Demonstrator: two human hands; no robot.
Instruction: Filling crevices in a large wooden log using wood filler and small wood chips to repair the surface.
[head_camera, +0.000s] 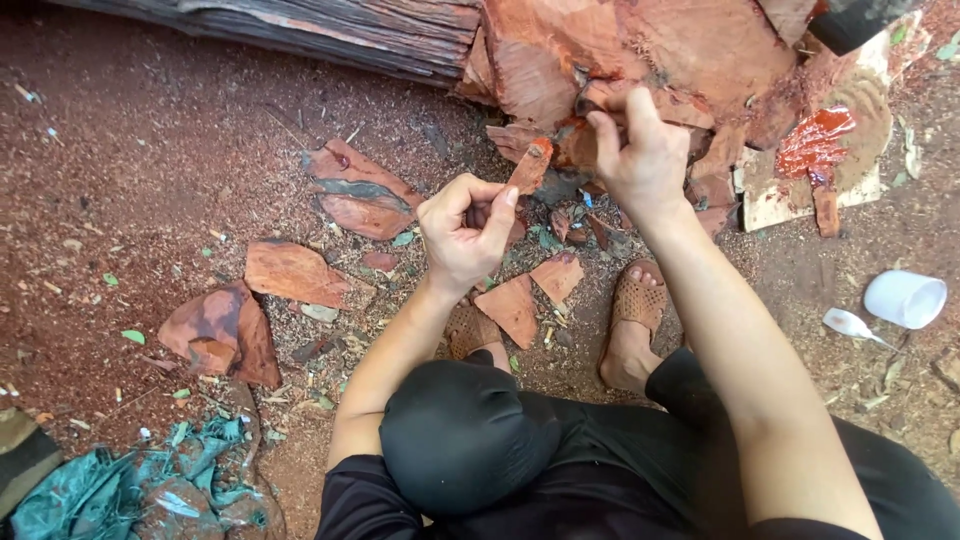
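My left hand (463, 230) is closed around a small reddish wood piece (529, 166) that sticks up from the fist. My right hand (640, 150) reaches forward and grips a chunk of red wood (590, 125) at the base of a large red wood block (620, 50). The two hands are close together, just in front of the block. I sit on the ground, with my feet in woven sandals (637, 300) below the hands.
Flat red wood chips (293, 272) and bigger slabs (355, 190) lie scattered on the reddish dirt. A board smeared with glossy red paste (815, 140) lies at right. A white cup (905, 298) and spoon (848, 324) sit far right. Crumpled green plastic (120, 485) lies lower left. A log (330, 30) runs along the top.
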